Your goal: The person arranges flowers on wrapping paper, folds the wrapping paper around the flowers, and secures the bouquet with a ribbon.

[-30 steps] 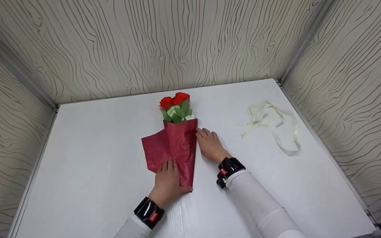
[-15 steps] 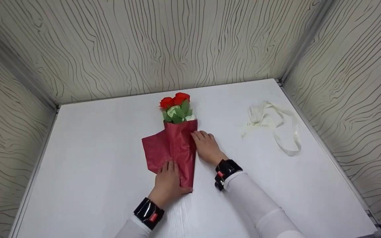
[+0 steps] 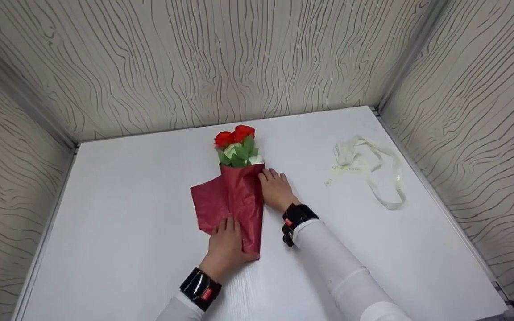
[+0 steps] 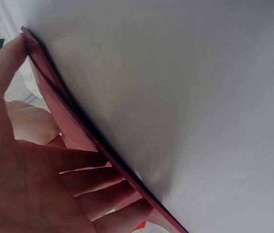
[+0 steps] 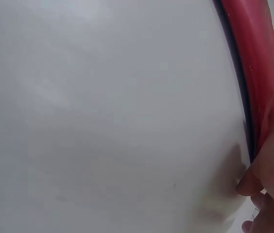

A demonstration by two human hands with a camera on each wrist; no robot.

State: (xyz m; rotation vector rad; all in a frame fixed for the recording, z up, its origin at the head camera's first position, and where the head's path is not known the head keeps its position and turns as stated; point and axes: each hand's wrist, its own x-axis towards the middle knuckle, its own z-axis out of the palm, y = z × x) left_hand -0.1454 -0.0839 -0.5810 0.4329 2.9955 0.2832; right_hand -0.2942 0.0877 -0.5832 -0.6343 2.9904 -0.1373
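A bouquet with red roses [image 3: 234, 136], pale flowers and green leaves lies in dark red wrapping paper [image 3: 246, 191] on the white table. The paper is folded over the stems, which it hides, and a loose flap [image 3: 208, 200] sticks out to the left. My left hand [image 3: 225, 247] rests on the lower part with fingers extended over the paper and the thumb across its bottom end. At the upper right edge, just below the flowers, my right hand [image 3: 277, 189] touches the paper with its fingertips. The right wrist view shows the thumb [image 5: 251, 182] right at the paper's edge.
A cream printed ribbon [image 3: 384, 178] lies loosely looped on the right of the white table [image 3: 127, 214]. Wood-grain panels [image 3: 239, 58] rise behind the table and at both sides.
My right hand has shifted slightly left and up along the paper's right edge, and the paper's top rim creases a little more there. My left hand has stayed in place.
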